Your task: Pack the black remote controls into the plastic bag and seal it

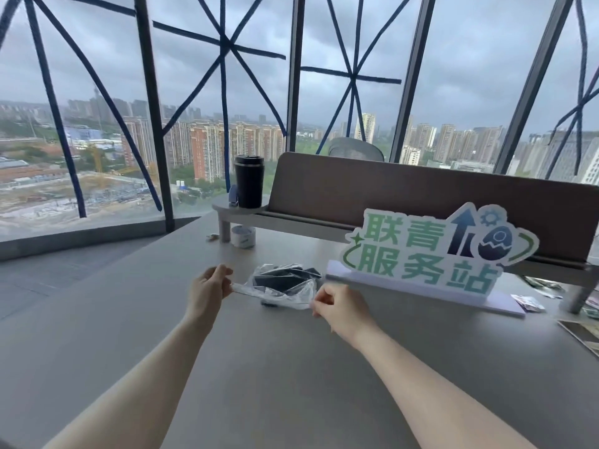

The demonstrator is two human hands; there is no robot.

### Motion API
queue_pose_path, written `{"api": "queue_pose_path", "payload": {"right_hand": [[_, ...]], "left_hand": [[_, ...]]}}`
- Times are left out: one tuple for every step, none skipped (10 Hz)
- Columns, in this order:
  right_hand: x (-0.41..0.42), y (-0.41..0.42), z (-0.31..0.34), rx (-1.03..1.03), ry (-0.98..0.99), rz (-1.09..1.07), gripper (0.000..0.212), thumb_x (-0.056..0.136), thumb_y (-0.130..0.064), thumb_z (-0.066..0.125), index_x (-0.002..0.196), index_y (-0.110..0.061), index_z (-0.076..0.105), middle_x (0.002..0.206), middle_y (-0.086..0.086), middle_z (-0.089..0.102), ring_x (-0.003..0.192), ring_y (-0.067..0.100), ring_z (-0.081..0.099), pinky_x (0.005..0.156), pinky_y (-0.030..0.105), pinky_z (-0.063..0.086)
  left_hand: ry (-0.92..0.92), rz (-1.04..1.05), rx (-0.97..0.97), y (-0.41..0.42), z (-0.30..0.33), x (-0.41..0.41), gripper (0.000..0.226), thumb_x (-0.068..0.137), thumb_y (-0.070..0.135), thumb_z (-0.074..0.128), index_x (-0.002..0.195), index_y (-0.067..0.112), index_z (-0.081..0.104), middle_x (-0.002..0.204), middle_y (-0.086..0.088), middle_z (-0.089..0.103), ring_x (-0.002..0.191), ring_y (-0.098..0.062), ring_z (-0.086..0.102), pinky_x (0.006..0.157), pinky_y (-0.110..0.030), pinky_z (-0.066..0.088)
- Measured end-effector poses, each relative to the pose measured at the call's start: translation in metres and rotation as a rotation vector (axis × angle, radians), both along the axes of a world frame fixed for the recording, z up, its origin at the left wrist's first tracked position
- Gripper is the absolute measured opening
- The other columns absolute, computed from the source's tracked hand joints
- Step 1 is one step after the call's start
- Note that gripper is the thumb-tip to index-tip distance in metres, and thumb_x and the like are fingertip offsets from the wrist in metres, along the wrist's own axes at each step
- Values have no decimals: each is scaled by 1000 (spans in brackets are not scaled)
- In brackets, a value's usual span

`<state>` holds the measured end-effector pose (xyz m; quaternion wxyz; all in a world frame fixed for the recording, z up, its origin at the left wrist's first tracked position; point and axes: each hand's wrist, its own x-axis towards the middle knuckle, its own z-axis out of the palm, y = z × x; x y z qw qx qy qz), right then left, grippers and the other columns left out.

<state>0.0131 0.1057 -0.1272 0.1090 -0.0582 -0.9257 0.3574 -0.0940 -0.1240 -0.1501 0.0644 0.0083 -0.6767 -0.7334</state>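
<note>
A clear plastic bag (293, 294) lies on the grey table (275, 367) just beyond my hands. Black remote controls (278, 280) show through it, inside the bag. My left hand (210, 288) pinches the left end of the bag's mouth edge. My right hand (334, 304) pinches the right end of the same edge. The edge is stretched flat between the two hands; whether it is sealed cannot be told.
A green and white cut-out sign (434, 254) on a white base stands right of the bag. Behind are a low shelf (246, 213) with a black tumbler (249, 181), a tape roll (243, 236), and a brown divider panel (389, 196). Papers (580, 332) lie at far right.
</note>
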Motion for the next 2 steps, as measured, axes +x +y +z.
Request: {"api": "queue_pose_path", "payload": {"right_hand": [[29,-3,-4,-6,-80,76,14,82,-36,68,86,-23,68,84,-2,77,44,-1,51,60,28,47],[71,8,11,-148,-2,58,9,90,-28,63,86,-22,70,80,0,77,37,1,48,52,25,47]], "left_hand": [[-23,71,-226,-15,-15,17,15,83,12,56,77,6,68,62,-10,59,64,-28,55,73,-39,48],[-13,136,-417,-30,-18,57,16,84,11,54,79,15,69,75,-6,67,75,-29,61,67,-35,42]]}}
